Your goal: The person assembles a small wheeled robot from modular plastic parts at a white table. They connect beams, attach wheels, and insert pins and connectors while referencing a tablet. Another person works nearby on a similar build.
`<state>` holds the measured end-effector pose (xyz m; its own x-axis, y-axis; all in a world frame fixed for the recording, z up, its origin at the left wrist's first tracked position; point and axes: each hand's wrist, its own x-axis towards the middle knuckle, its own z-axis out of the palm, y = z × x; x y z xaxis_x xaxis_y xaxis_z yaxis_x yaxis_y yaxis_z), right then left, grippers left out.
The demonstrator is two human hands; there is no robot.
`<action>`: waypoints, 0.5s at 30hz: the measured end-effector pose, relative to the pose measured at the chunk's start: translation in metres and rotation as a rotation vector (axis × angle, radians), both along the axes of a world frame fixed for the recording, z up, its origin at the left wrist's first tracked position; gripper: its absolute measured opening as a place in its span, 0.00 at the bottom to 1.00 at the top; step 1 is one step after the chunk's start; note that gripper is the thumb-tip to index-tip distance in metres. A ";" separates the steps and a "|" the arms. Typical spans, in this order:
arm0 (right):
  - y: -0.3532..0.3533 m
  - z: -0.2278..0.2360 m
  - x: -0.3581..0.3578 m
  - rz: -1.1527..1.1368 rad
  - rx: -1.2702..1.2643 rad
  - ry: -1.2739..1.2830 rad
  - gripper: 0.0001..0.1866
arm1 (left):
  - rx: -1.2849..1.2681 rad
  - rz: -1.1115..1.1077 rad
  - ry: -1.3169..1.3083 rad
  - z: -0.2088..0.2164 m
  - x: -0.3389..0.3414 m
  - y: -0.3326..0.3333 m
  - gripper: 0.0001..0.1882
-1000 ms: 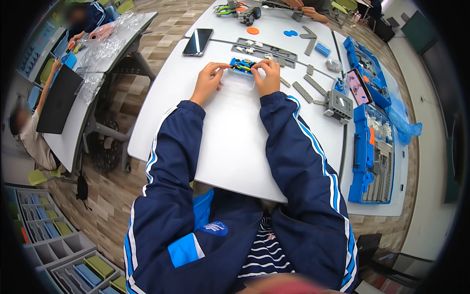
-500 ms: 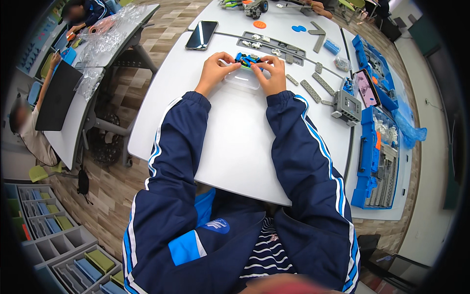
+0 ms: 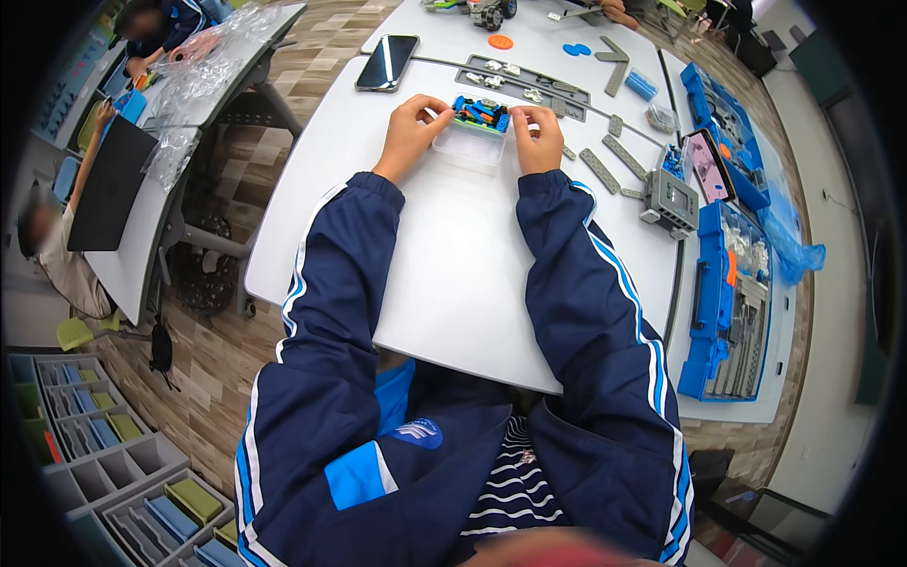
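Note:
A small clear plastic box [image 3: 469,149] lies on the white table in front of me. Blue, black, orange and green building pieces [image 3: 482,114] fill its far part. My left hand [image 3: 414,135] is closed at the left edge of the box, thumb and fingertips pinching it. On the opposite edge my right hand [image 3: 537,138] is closed in the same way, its fingers bent at the corner. The pieces lie between the two hands, untouched by the fingers as far as I can see.
Beyond the box lies a grey tray [image 3: 522,83] with white parts; a phone [image 3: 387,63] is at its left. Grey beams [image 3: 599,171], a grey controller brick [image 3: 671,203] and blue cases [image 3: 709,312] lie to the right. Other people sit at a table on the left.
My hands have moved apart, from over the pieces to the two sides of the box. The pieces now show fully between them.

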<state>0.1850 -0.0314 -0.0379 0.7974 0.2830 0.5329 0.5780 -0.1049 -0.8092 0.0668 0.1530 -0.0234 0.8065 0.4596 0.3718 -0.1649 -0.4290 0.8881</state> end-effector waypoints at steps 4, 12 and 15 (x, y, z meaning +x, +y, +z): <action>0.000 -0.008 0.012 0.031 0.105 0.203 0.06 | 0.036 -0.006 -0.030 -0.002 0.005 0.002 0.08; -0.004 0.007 -0.011 0.039 0.028 0.045 0.12 | -0.047 -0.031 -0.040 -0.004 0.012 0.004 0.11; -0.029 0.034 -0.006 0.107 0.013 -0.156 0.09 | 0.005 0.027 -0.035 -0.003 0.012 0.002 0.14</action>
